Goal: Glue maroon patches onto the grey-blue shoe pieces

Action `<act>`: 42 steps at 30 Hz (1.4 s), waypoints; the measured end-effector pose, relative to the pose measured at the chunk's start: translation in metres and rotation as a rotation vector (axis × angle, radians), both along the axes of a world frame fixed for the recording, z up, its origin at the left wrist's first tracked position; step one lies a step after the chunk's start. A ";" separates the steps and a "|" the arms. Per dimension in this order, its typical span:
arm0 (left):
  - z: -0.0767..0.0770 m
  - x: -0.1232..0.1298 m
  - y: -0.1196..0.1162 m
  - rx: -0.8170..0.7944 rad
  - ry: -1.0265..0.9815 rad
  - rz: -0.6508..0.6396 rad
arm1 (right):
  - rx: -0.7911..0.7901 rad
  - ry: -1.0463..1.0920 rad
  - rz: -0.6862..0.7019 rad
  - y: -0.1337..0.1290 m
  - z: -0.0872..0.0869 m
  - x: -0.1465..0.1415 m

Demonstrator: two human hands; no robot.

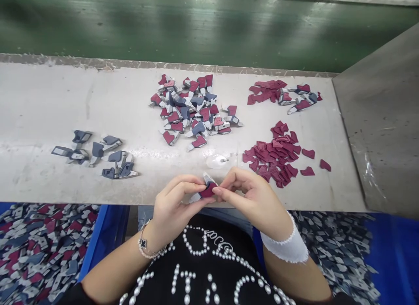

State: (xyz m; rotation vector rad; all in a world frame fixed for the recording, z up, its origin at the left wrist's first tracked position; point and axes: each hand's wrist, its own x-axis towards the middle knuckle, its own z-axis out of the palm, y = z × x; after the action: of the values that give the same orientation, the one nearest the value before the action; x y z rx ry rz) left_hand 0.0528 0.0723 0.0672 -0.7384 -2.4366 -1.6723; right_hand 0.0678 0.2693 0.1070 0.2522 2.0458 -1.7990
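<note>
Left hand (pixel 173 204): thumb and fingers pinched on the part (pixel 207 191), over the near edge.
Right hand (pixel 253 200): thumb and finger closed on the part's right end.
Table (pixel 32 108): pale; grey parts (pixel 97 150) left, mixed pile (pixel 186 110) centre, red pieces (pixel 278 152) right.
Green wall (pixel 196 38): along the far edge.
Metal panel (pixel 382 121): bounds the right end.
Blue bins (pixel 98 235): below, either side.

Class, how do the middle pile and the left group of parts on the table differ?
The middle pile shows many maroon faces; the left group shows none. The middle pile is bigger and heaped, the left group smaller and looser. Both include blue-grey and pale parts.
</note>
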 end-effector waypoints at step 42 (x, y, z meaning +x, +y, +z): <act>0.019 0.002 -0.003 0.054 0.045 -0.123 | 0.264 0.271 0.272 -0.001 0.022 0.013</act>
State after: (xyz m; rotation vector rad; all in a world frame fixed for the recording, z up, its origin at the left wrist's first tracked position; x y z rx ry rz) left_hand 0.0552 0.0690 0.0866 -0.9251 -2.3502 -1.7356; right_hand 0.0810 0.2686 0.1293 -0.2021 2.3723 -1.4632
